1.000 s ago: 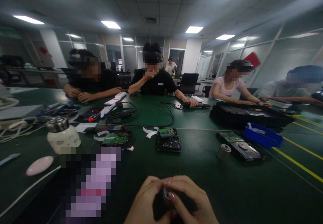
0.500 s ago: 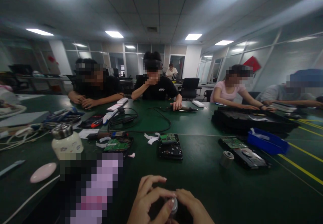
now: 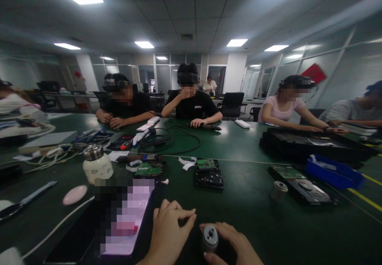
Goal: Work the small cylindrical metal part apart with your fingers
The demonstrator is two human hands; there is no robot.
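Observation:
My right hand (image 3: 234,243) curls its thumb and fingers around a small silver metal cylinder (image 3: 210,237), upright near the front of the table. Its round top has a dark hole in the middle; it resembles a small motor. Left of it, and apart from it, my left hand (image 3: 170,228) has thumb and forefinger pinched together; whatever is between the tips, if anything, is too small to tell. A second metal cylinder (image 3: 279,191) stands farther right. Beyond my hands lies a black hard drive (image 3: 209,177) with a green circuit board on it.
At left are a lit phone (image 3: 131,217), a pink oval object (image 3: 74,195), a cream bottle (image 3: 97,167) and cables. Another opened drive (image 3: 310,189) lies at right beside a blue bin (image 3: 334,172) and black trays (image 3: 313,141). Several people sit around the green table.
My left hand has moved away from the cylinder to the left, its thumb and forefinger now pinched. The cylinder stays in my right hand, its top now showing. The view has turned slightly left.

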